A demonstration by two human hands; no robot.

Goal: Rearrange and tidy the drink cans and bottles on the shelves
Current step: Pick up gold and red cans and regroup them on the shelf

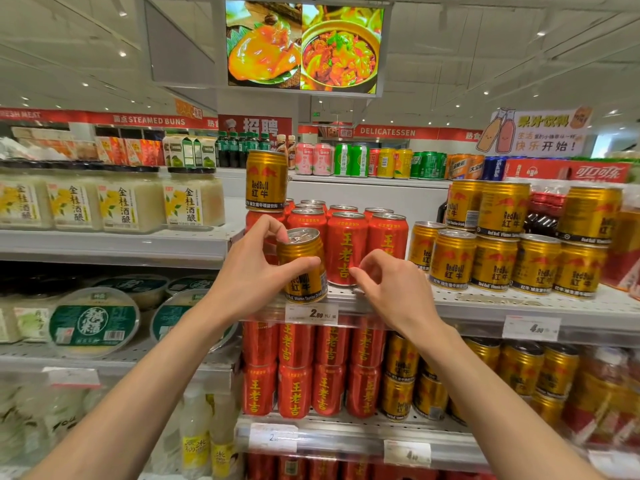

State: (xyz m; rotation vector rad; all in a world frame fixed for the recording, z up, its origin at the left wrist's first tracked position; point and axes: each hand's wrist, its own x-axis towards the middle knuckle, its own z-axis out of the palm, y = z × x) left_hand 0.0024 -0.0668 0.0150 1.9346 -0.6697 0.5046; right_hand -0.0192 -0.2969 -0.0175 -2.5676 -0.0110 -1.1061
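Note:
My left hand (252, 271) grips a gold Red Bull can (304, 268) that stands at the front edge of the upper shelf (485, 301), in front of a block of red Wanglaoji cans (348, 247). My right hand (388, 282) hovers just right of that can with loosely curled fingers, holding nothing. Another gold Red Bull can (266, 180) stands on top of the red cans at the left. To the right, a stacked group of gold Red Bull cans (512, 251) fills the same shelf.
Red cans (311, 368) and gold cans (485, 375) fill the shelf below. Rice wine jars (131, 202) and round tubs (93, 320) occupy the left shelving. Price tags (311, 313) line the shelf edges. Mixed soda cans (381, 164) stand on the far top shelf.

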